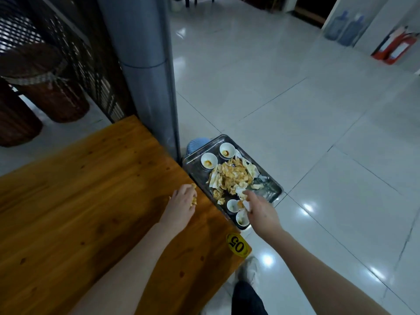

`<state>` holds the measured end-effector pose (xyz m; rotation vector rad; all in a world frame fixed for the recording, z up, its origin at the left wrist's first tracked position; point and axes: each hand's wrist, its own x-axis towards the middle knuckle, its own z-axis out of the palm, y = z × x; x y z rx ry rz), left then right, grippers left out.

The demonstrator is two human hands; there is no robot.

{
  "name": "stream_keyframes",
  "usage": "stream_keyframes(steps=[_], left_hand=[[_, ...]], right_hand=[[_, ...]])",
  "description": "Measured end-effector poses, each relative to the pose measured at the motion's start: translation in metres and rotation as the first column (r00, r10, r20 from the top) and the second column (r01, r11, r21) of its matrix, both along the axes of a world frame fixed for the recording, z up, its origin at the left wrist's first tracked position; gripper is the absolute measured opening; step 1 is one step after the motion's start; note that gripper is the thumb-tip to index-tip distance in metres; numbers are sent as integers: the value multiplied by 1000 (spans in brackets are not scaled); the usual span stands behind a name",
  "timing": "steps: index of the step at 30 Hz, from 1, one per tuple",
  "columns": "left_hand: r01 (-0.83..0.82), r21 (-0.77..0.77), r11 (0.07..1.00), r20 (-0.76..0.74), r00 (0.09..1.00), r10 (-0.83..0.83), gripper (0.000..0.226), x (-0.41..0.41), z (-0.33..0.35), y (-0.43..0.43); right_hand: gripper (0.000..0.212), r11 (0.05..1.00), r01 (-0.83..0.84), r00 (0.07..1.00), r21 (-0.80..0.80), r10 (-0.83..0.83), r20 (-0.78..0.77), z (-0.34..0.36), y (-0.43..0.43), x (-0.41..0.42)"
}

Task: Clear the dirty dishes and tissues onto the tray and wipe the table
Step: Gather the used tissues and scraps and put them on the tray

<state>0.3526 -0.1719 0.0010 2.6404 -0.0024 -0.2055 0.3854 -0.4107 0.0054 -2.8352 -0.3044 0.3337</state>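
Scraps and tissue going from counter (91, 189) to tray (277, 190)

Near corner carries a number sticker (237, 244). Left hand (183, 201) curls round orange scraps (193, 200) at the counter edge, likely raked there for a short carry. Right hand (259, 210) hangs over the tray's near end, pinching a crumpled tissue (246, 206) above two bowls (233, 205), probably to drop it. The tray rests on a blue stool (195, 144), beside and below the counter, with the dirty pile (234, 176) mid-tray. The pillar (147, 64) behind blocks nothing.
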Motion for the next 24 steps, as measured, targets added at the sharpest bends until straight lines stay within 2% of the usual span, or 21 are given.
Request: stream_keyframes(steps=[5,10,15,24], left_hand=[[-97,15,995,-11,995,97,31,26,0,-5],[-238,4,971,-38,971,238,29,58,-1,-25],[-339,8,941,-22,940,339,30,99,-6,-56],[-402,-24,915,-58,914,400,27,161,-18,-114]], right_hand=[[57,998,-61,998,13,61,0,-7,-4,51],[42,980,-198,980,37,198,3,-13,-14,114],[44,953,-296,955,67,296,0,-17,-33,174],[31,938,-341,933,69,346,-98,-40,-55,258]])
